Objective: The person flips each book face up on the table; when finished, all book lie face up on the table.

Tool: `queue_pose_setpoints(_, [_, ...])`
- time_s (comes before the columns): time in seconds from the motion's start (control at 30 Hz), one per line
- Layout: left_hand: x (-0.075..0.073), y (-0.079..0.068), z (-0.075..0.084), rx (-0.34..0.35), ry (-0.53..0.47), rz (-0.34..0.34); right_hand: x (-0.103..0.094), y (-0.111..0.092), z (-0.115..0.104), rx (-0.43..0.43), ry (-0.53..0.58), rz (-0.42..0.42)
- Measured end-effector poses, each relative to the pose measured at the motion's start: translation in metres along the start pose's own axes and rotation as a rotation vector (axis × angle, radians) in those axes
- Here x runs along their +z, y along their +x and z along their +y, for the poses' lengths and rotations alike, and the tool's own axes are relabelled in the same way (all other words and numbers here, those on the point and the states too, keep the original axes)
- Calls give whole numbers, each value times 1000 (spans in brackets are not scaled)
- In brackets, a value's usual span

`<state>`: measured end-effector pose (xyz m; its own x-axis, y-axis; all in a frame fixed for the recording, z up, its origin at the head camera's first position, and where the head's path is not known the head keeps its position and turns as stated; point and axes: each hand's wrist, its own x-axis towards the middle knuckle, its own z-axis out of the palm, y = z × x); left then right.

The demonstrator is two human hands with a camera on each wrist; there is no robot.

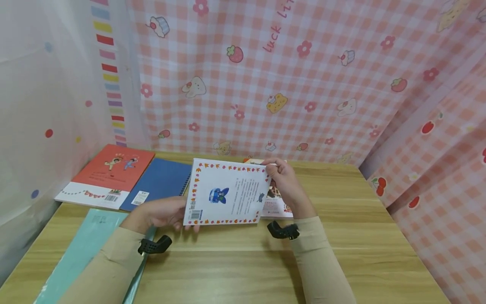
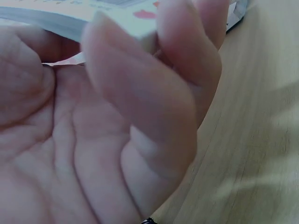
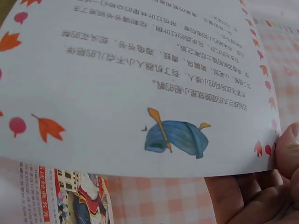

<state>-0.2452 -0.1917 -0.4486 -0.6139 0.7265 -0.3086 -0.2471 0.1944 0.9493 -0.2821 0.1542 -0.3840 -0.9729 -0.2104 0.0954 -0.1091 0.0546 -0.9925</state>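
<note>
In the head view, we lose much of the illustrated book (image 1: 279, 210) behind the white book (image 1: 228, 213), which also hides part of the left hand (image 1: 167, 212); its print is too small for us to read. The left sleeve (image 1: 110, 261) covers part of the teal booklet (image 1: 89, 232). In the right wrist view, we find the right hand (image 3: 275, 198) cropped by the right edge.
</note>
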Motion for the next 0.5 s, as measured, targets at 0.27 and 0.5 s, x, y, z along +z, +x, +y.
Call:
queue_pose_setpoints(0.27, [-1, 1, 0, 16, 25, 2, 2, -2, -6, -60, -58, 40])
queue_pose_setpoints(0.5, [-3, 2, 2, 77, 39, 33, 1, -3, -3, -257, 42, 80])
